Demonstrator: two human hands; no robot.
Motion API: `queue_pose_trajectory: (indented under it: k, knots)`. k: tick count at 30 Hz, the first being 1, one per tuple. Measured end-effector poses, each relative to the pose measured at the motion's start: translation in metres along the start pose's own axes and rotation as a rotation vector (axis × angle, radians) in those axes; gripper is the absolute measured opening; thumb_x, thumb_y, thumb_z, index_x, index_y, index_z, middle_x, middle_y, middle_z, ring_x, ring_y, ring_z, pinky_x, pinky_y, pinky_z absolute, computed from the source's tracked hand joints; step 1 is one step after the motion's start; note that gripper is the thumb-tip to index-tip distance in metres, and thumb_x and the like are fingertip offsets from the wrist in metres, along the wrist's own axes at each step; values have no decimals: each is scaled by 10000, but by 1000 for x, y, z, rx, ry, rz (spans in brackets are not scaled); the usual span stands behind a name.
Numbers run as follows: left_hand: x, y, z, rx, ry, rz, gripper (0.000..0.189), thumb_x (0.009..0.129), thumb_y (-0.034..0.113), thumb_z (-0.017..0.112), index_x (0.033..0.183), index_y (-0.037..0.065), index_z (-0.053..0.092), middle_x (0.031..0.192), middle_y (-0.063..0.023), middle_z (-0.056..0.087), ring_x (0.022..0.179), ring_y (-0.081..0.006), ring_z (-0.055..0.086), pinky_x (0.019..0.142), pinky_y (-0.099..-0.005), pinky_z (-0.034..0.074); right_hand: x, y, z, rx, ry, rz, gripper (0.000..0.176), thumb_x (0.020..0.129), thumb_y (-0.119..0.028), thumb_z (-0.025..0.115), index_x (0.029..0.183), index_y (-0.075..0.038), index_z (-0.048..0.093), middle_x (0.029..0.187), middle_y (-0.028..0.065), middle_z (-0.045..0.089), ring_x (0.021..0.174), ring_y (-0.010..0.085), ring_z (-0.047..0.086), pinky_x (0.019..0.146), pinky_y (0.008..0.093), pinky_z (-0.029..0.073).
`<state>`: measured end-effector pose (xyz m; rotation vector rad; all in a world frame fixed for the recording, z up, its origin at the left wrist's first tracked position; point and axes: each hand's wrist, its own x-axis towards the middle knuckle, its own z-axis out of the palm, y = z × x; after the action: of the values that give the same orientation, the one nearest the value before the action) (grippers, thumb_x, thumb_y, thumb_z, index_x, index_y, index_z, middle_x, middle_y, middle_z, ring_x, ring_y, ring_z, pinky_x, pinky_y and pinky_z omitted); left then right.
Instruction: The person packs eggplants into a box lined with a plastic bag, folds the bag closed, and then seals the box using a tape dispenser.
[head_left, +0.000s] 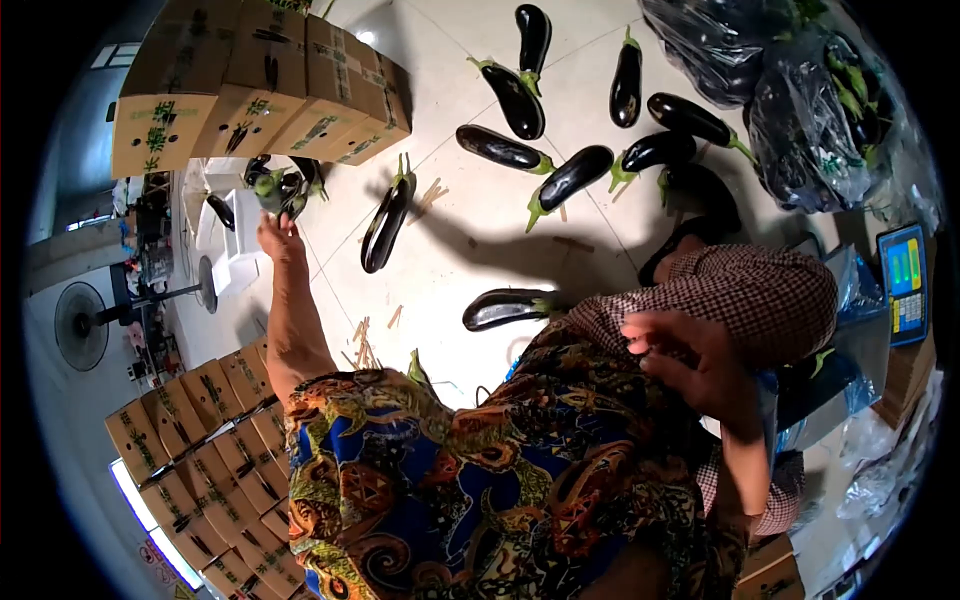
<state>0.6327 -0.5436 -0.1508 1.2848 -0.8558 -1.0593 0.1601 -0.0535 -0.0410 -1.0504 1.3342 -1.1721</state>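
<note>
My left hand (280,238) is stretched out to the far left, beside a white foam box. Its fingers are closed at the lower end of an eggplant (268,192), whose green cap looks blurred. More dark eggplants (312,178) lie just behind it. My right hand (690,362) hovers above my checked trouser leg, fingers loosely bent and apart, with nothing visible in it. Between the hands, one eggplant (388,222) lies on the floor on the left and another eggplant (507,309) lies close to my lap.
Several loose eggplants (575,178) are spread over the tiled floor (440,60). Plastic bags of eggplants (810,110) stand at upper right, above a blue scale display (903,284). Cartons (260,90) are stacked upper left and lower left (215,460). A fan (85,318) stands left of the foam box (238,245).
</note>
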Motion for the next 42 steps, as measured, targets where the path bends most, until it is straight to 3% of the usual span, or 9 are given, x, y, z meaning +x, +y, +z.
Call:
queue_pose_trajectory:
  k: [4, 6, 7, 9, 12, 18, 26, 32, 42]
  knots:
    - [-52, -98, -5, 321, -595, -248, 142, 893, 247, 533, 857, 118, 583, 779, -33, 599, 634, -147, 554, 482, -246, 398, 3, -5, 4, -39, 41, 0, 354, 830, -88, 674, 1164, -8, 588, 1027, 136, 668, 876, 186, 662, 747, 294, 538]
    - [-163, -112, 39, 725, -658, -357, 329, 896, 126, 493, 1217, 65, 526, 874, -52, 620, 806, -202, 618, 675, -332, 550, 2, -4, 3, -77, 47, 13, 354, 828, -88, 676, 1162, -10, 590, 1026, 139, 668, 874, 190, 664, 747, 297, 540]
    - [-176, -154, 24, 134, -997, -649, 485, 870, 248, 632, 1304, 86, 489, 1186, -99, 553, 1095, -264, 544, 939, -438, 468, 0, -2, 2, -52, 52, 41, 355, 823, -81, 679, 1159, -8, 590, 1026, 136, 669, 873, 189, 663, 748, 300, 542]
    - [-235, -205, 16, 1022, -1515, 262, 859, 675, 264, 820, 1391, 97, 375, 1354, -134, 466, 1195, -302, 475, 1004, -508, 411, -3, 2, 1, -70, 59, 36, 354, 825, -76, 678, 1160, -4, 589, 1027, 135, 669, 869, 189, 663, 750, 300, 542]
    - [-311, -216, 25, 1646, -1605, 120, 1064, 603, 439, 825, 1463, 201, 247, 1416, -123, 384, 1276, -357, 356, 990, -551, 325, -6, 9, 2, -53, 93, 50, 350, 830, -69, 673, 1162, 1, 587, 1020, 134, 670, 858, 187, 662, 751, 296, 542]
    - [-324, -248, 30, 1606, -1597, 392, 553, 695, 201, 715, 1200, 99, 514, 1145, -170, 536, 1098, -396, 490, 824, -570, 445, -8, 20, 9, -40, 121, 41, 350, 838, -75, 668, 1169, 3, 584, 1006, 134, 671, 854, 184, 659, 752, 290, 541]
    - [-253, -137, 176, 501, -1048, -698, 453, 792, 266, 707, 1139, 16, 558, 966, -73, 648, 912, -203, 617, 908, -365, 490, -10, 21, 1, 31, 116, 16, 359, 865, -128, 642, 1193, -3, 567, 1007, 147, 673, 863, 198, 664, 757, 314, 545]
    - [-278, -76, 248, -113, -1137, -1029, 756, 870, 650, 446, 1299, 28, 445, 1175, -169, 576, 1048, -298, 591, 885, -430, 518, -15, 23, -3, 23, 115, -9, 372, 866, -143, 638, 1206, -13, 560, 1018, 156, 672, 861, 214, 671, 750, 321, 546]
    - [-332, -49, 268, -416, -1227, -1169, 824, 843, 736, 342, 1259, 35, 460, 1121, -190, 596, 984, -303, 599, 807, -426, 544, -11, 27, 3, -5, 119, 17, 408, 856, -118, 622, 1236, -18, 513, 950, 134, 653, 782, 196, 641, 747, 335, 543]
